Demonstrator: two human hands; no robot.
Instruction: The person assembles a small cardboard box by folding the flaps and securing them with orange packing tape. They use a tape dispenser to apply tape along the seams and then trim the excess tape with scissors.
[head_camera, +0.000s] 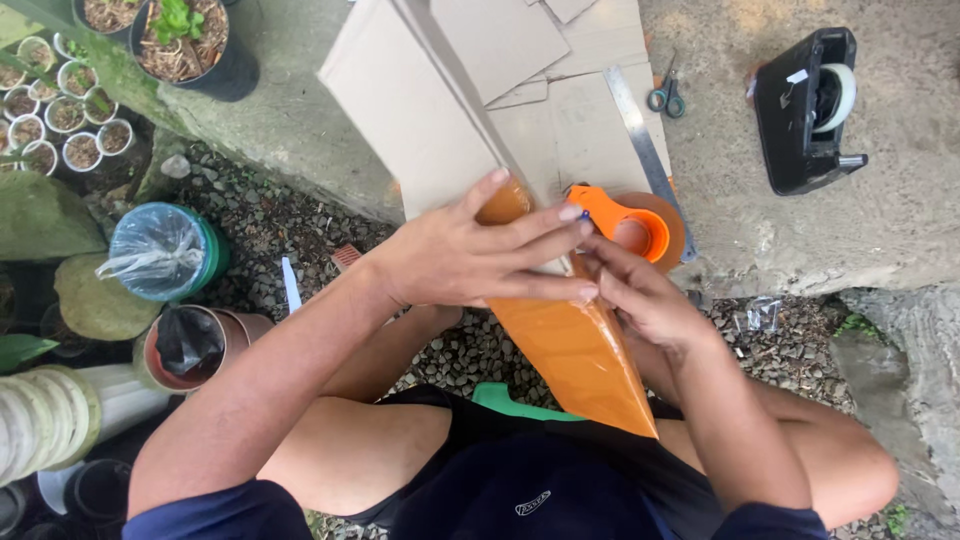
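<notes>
My left hand (470, 255) lies flat with fingers spread across a long folded cardboard piece (420, 110), pressing down on its brown-taped part (575, 355), which points toward my lap. My right hand (635, 290) grips the cardboard's right edge just below an orange tape dispenser with a roll of brown tape (635, 225); its fingertips touch the tape end by my left fingertips. Whether it also holds the dispenser is unclear.
Flat cardboard sheets (575, 120), a metal ruler (640, 140) and small scissors (667, 97) lie on a concrete slab (900, 220). A black desk tape dispenser (805, 105) stands at the right. Plant pots (190, 45), seedling cups (60, 115) and plastic-covered tubs (165, 250) sit left over gravel (270, 230).
</notes>
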